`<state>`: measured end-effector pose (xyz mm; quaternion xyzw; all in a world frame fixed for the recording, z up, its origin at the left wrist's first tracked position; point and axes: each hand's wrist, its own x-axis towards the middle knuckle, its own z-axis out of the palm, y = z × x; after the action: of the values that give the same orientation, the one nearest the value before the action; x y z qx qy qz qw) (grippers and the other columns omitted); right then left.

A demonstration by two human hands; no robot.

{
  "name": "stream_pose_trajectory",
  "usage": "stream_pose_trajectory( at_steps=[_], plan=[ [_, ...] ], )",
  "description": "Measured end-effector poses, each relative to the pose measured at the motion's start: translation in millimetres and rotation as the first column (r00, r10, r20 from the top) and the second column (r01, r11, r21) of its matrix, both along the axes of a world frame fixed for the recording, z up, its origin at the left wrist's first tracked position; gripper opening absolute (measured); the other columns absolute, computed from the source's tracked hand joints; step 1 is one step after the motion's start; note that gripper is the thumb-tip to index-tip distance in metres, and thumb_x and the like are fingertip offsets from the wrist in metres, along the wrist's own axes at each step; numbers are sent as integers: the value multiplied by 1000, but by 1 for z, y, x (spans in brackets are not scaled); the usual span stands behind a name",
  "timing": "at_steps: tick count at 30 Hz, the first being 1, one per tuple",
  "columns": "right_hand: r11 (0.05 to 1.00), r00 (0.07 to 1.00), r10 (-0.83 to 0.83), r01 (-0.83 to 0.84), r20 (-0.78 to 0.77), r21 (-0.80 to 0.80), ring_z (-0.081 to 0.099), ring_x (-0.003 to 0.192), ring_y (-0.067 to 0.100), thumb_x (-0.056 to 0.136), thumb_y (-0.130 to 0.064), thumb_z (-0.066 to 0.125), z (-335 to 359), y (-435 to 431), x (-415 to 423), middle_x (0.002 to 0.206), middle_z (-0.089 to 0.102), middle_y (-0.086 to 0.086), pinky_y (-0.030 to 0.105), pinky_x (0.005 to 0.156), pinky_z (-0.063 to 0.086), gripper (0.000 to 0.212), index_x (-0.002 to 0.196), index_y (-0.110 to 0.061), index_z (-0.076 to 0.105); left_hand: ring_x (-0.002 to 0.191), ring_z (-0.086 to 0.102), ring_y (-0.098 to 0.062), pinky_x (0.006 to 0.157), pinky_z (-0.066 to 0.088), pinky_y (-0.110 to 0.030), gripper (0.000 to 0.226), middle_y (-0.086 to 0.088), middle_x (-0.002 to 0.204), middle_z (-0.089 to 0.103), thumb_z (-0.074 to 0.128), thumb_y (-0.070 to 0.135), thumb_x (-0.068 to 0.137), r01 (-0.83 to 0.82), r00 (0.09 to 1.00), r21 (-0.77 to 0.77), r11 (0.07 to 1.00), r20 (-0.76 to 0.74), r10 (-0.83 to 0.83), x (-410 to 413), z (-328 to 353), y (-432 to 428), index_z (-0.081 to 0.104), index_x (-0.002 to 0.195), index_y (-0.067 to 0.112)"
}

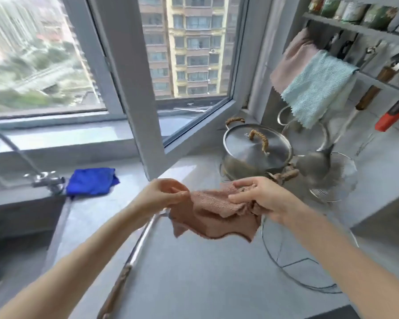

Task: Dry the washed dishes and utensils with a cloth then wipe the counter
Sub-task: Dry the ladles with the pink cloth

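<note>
A bent grey metal tap (21, 162) stands far to the left of the round silver steel pot (256, 155), which has a lid and rope-wrapped handles. A bright blue cloth (91, 181) lies crumpled on the grey table (194, 272). It is also left of the pot, but nearer to it than the tap.

The left hand (164, 194) is up in the air, in front of the pot and a bit to its left. Its thumb and fingers pinch one edge of a pinkish-brown fuzzy cloth (213, 215). This cloth hangs above the table in front of the pot, held between both hands.

A long thin metal tool with a brown wooden handle (136, 249) slants up toward the pot, and its top end goes under the cloth. I cannot tell what holds it up.

The right hand (263, 196) is just in front of the pot. It grips the other side of the cloth, bunched in its curled fingers. A thin round wire ring (293, 263) lies on the table in front of the pot, partly hidden by the right arm.

A grey metal ladle (318, 162) and a round mesh strainer (341, 180) sit just right of the pot. Above the pot and to its right, a light blue cloth (318, 88) and a pale pink cloth (293, 61) hang on a rail.
</note>
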<state>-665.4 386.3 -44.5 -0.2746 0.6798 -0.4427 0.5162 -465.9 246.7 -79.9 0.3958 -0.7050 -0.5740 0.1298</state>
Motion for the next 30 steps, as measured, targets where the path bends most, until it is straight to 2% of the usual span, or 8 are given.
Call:
stream_pose_trajectory(
  at_steps=[4,6,10,14,17,22,24,30],
  plan=[
    [996,989,71,-76,-132,-36,68,73,20,74,3,75,-15,-27,52,86,72,15,26,70,56,26,94,-11,68,84,64,-26,76,48,-31,13,-7,90,70,60,25,87,-252,867,-220,942,382,321,87,-44,-20,68,83,16],
    [995,978,66,-80,-197,-62,68,76,20,76,3,74,-17,-37,70,86,71,13,25,75,55,23,88,-15,67,97,62,-27,80,46,-30,24,-7,101,69,54,33,90,-134,708,-348,928,622,335,114,-77,-17,66,92,14],
    [996,974,35,-53,-225,-76,70,87,27,76,2,74,-21,-51,91,94,71,17,36,84,56,26,96,-13,66,104,58,-27,81,45,-31,42,-5,110,63,52,51,86,30,599,-306,952,768,228,120,-136,4,56,105,14],
    [996,983,27,-41,-183,-73,66,57,7,78,5,70,-26,-54,103,74,70,5,15,50,50,23,86,-16,65,97,58,-29,69,38,-33,20,-6,103,61,53,33,85,10,651,-345,938,714,256,111,-160,15,45,94,17],
    [997,988,-18,5,-156,-81,60,44,1,79,10,67,-31,-54,116,61,66,1,11,40,43,24,79,-14,64,90,56,-32,63,34,-33,7,-9,98,61,39,10,87,-15,714,-328,944,658,240,116,-166,17,38,84,17],
    [995,985,-75,63,-153,-80,65,52,5,77,10,69,-38,-62,152,68,69,3,13,47,48,22,84,-11,66,76,44,-29,60,29,-31,25,-3,75,49,35,-3,85,63,694,-362,930,686,220,167,-134,-5,32,70,17],
    [991,983,-115,103,-145,-88,65,53,5,76,8,71,-42,-72,171,71,69,5,13,47,48,23,90,-10,66,79,54,-30,61,35,-31,19,-3,77,58,39,6,89,39,740,-330,943,643,195,201,-120,-23,46,75,16],
    [918,857,-255,68,-447,-392,63,76,6,84,-11,69,-57,-115,262,86,67,-11,19,67,49,22,88,-32,62,32,39,-9,35,31,-18,29,1,45,49,52,19,93,-175,926,92,980,354,132,302,-76,-58,60,67,9]
  ],
)
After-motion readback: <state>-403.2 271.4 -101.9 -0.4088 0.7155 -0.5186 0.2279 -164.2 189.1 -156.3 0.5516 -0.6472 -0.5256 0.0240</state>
